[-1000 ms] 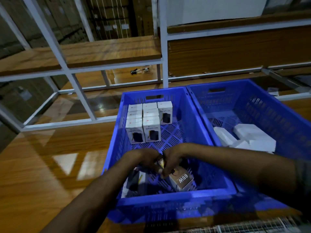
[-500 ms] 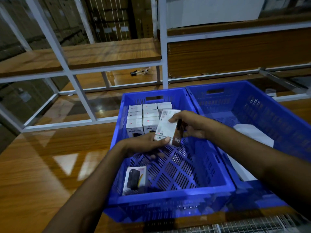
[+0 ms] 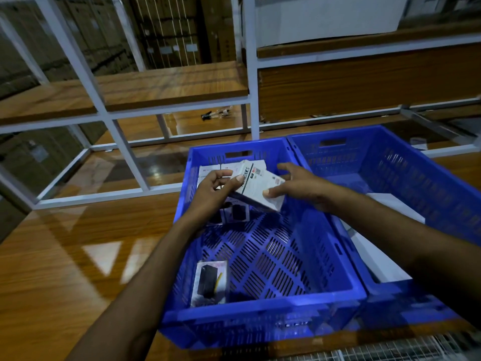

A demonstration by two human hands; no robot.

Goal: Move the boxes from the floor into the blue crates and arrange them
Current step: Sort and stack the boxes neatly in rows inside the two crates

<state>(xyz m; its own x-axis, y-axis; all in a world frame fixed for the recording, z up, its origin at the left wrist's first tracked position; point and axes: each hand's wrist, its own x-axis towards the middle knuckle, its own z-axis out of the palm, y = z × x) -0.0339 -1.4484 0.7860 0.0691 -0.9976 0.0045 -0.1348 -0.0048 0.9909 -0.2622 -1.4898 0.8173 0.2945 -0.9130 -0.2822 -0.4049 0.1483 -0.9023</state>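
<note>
Boxes point(image 3: 217, 175) stand in a neat bunch at the far end of the left blue crate point(image 3: 260, 306). Both hands hold one white box point(image 3: 256, 187) tilted above them. The left hand point(image 3: 216, 186) grips its left edge, and the right hand point(image 3: 294, 186) pinches its right side. Another box point(image 3: 209, 282) lies flat in the near corner.
</note>
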